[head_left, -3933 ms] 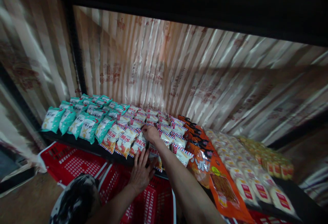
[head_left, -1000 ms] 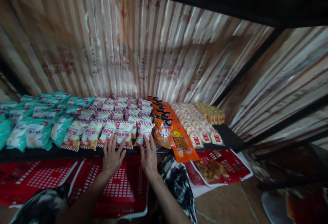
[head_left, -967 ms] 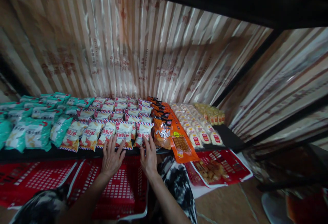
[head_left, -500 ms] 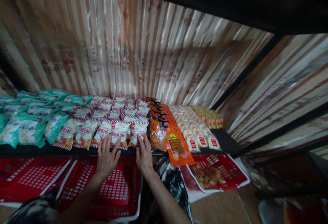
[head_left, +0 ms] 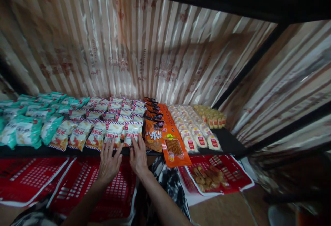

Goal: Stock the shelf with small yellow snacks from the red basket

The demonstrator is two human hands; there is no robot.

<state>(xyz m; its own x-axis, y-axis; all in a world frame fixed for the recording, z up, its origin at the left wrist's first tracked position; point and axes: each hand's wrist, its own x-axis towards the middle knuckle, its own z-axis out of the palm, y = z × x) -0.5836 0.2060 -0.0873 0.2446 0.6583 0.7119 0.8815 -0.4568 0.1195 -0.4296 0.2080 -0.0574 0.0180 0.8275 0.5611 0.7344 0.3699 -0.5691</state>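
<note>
Striped sheeting backs a black shelf. Left hand and right hand, fingers loosely spread, rest against 2 white bags at 12 o'clock; orange bags at 2, teal bags at 10, a red basket at 6.

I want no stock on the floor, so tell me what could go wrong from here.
The orange bag juts past the front edge of the shelf, so a bump could send it down.
The front white bags stand near that edge, with the left hand and right hand at them; a careless pull might tip one into the red basket below.
</note>
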